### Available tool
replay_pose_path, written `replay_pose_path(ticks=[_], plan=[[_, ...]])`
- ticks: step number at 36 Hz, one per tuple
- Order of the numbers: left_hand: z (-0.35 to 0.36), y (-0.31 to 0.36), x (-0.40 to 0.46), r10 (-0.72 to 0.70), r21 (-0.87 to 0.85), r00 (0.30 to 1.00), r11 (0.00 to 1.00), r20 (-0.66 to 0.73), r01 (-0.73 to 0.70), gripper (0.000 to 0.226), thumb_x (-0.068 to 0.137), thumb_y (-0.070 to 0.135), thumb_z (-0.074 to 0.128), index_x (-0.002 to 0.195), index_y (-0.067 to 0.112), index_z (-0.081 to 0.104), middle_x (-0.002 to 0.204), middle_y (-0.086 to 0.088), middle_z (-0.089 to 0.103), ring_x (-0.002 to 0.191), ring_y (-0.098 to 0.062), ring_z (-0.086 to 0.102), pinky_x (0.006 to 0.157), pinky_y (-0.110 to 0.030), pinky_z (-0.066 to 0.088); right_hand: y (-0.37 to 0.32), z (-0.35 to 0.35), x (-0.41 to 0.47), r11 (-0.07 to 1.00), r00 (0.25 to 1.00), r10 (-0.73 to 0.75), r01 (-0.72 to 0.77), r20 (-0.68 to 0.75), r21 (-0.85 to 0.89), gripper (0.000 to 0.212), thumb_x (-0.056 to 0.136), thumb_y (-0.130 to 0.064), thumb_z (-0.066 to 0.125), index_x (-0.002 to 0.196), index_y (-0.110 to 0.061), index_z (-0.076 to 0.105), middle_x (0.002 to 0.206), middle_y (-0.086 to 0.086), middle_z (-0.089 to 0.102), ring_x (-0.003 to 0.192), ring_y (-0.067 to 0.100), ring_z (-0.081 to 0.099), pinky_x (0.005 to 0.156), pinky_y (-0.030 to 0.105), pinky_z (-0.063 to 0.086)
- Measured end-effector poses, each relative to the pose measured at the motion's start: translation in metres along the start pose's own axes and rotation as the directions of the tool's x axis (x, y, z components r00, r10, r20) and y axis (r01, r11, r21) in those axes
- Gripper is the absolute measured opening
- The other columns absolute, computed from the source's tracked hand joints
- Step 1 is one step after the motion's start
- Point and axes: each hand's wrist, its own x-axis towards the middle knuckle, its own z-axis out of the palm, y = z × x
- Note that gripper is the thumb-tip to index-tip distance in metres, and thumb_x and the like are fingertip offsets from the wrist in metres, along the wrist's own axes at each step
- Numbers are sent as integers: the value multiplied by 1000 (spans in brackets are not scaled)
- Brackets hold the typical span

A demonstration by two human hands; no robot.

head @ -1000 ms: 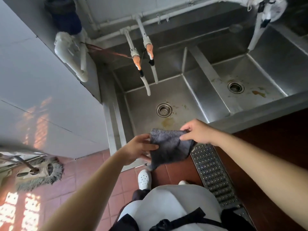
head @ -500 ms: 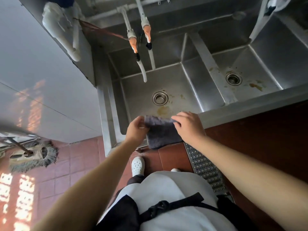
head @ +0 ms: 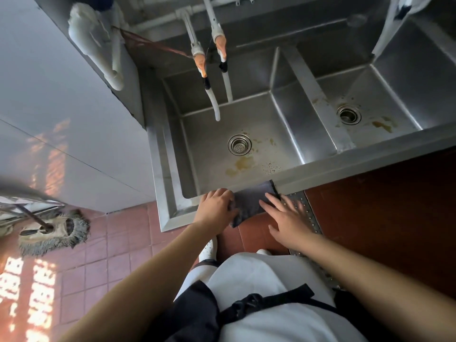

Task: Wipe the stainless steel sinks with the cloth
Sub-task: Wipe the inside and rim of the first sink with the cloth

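Steel double sinks (head: 291, 180) set against a grey wall, red tile floor below. Dark cloth (head: 251, 202) draped over the front rim of the left basin, its long axis running rim-to-floor, far end just over the lip. Left hand (head: 217, 206) curled on the cloth's left edge, gripping it; right hand (head: 283, 217) flat and released, fingertips resting on the right edge. Yellow-brown stains (head: 240, 165) lie just beyond the cloth, between it and the drain (head: 239, 144) — straight ahead of both hands, left one nearer.
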Motion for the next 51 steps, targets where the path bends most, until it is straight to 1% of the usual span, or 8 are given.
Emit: replay_pose_path(ticks=[4,11,19,23,31,35,40,51], plan=[[-4,4,18,-40,-96,994,994,97,49,39,86,15,61,124,17,51,118,-9,63,109,-35,57,84,-39,47,0,-17,5,999,999,-5,2,52,42,68,94,-36,55,155,-38,25,166,-14,6,153,23,2,121,56,7],[-10,11,33,-105,82,974,993,199,90,58,87,23,63,141,30,43,133,-5,52,126,-28,49,106,-41,33,3,-52,15,983,999,-5,-2,36,181,66,91,-38,61,151,-35,34,160,-8,31,149,23,21,119,47,21],[-57,41,26,134,-29,948,991,289,-132,45,84,6,58,124,24,65,117,-7,50,105,-26,54,94,-31,44,5,-100,39,989,991,-71,56,111,136,78,80,-41,78,148,-36,40,160,-6,30,148,22,24,119,46,23],[-94,39,20,183,-105,953,981,241,-162,42,82,3,63,120,20,69,109,1,51,97,-11,47,89,-18,37,8,-117,57,924,950,-179,73,257,374,52,76,-31,84,124,-25,66,131,-4,64,118,19,61,104,42,48],[-130,-4,55,56,-374,970,926,237,38,37,84,6,71,116,25,70,96,17,68,85,5,63,74,-5,48,5,-132,92,780,989,-120,40,87,625,22,74,-17,83,92,-20,70,85,11,70,71,22,57,66,37,44],[-108,-18,81,-78,-690,988,707,136,151,37,81,-5,74,109,19,69,95,8,70,84,0,66,83,-22,54,12,-144,116,599,995,102,-62,0,798,29,73,-9,83,97,-21,71,94,9,75,83,18,68,76,38,56],[-63,-29,113,-230,-932,909,16,348,361,39,82,-10,69,110,18,69,101,-4,70,91,-21,66,84,-40,50,24,-147,145,407,953,276,-232,123,883,28,78,-7,81,99,-22,70,93,-1,78,90,22,75,88,45,59],[-6,-57,176,-167,-794,777,-103,607,599,49,83,-11,55,123,17,63,95,0,70,82,-19,65,71,-33,50,49,-70,205,233,787,480,-541,388,808,54,86,-15,73,137,-25,55,128,3,65,107,26,65,87,51,57]])
